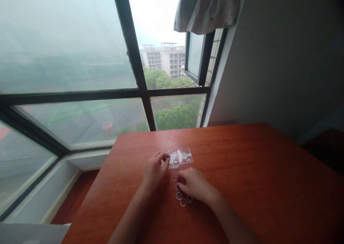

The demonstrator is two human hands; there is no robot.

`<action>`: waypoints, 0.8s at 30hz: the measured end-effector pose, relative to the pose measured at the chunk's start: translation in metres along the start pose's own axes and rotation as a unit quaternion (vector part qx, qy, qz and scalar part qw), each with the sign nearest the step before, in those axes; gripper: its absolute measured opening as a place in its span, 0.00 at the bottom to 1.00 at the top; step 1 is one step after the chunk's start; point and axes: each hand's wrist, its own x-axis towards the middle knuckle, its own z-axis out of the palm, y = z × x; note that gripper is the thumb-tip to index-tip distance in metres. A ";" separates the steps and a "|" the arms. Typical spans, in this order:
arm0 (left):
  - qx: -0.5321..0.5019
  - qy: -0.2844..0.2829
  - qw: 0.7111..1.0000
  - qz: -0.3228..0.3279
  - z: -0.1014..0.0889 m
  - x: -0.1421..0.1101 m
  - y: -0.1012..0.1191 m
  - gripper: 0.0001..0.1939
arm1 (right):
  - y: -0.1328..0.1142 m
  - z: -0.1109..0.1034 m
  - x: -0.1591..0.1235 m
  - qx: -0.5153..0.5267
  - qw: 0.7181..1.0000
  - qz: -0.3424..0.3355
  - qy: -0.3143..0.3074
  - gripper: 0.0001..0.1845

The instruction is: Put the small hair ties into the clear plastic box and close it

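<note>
A clear plastic box [173,165] lies on the table with its lid [185,156] folded open to the right. Inside the box sits at least one small ring [175,161]. My left hand [155,168] is curled at the box's left side, thumb and fingers closed on its edge. Just in front of the box, my right hand [194,182] has its fingers pinched at a small pale ring [177,187], which they partly cover. Another ring [174,179] lies left of those fingers. Closer to me, several more rings [183,202] lie flat, some beneath the right hand.
The reddish-brown wooden table [255,165] reaches to the window [107,93] at the back and left. A grey wall [274,65] stands on the right. A curtain [206,9] hangs beside a window sash that stands ajar.
</note>
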 end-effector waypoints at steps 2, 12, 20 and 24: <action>-0.002 -0.007 1.000 -0.001 0.000 0.000 0.000 0.07 | 0.001 0.000 0.001 -0.004 1.000 -0.001 0.002 0.07; -0.058 -0.063 0.996 0.018 0.007 -0.005 0.013 0.08 | 0.006 -0.008 0.007 0.051 0.987 0.036 0.151 0.07; -0.090 -0.088 0.992 0.014 0.012 -0.006 0.021 0.06 | 0.006 -0.008 0.008 0.054 0.981 0.023 0.182 0.05; -0.051 -0.040 0.998 0.006 0.011 -0.005 0.015 0.06 | 0.008 -0.013 0.008 0.045 0.983 0.031 0.176 0.06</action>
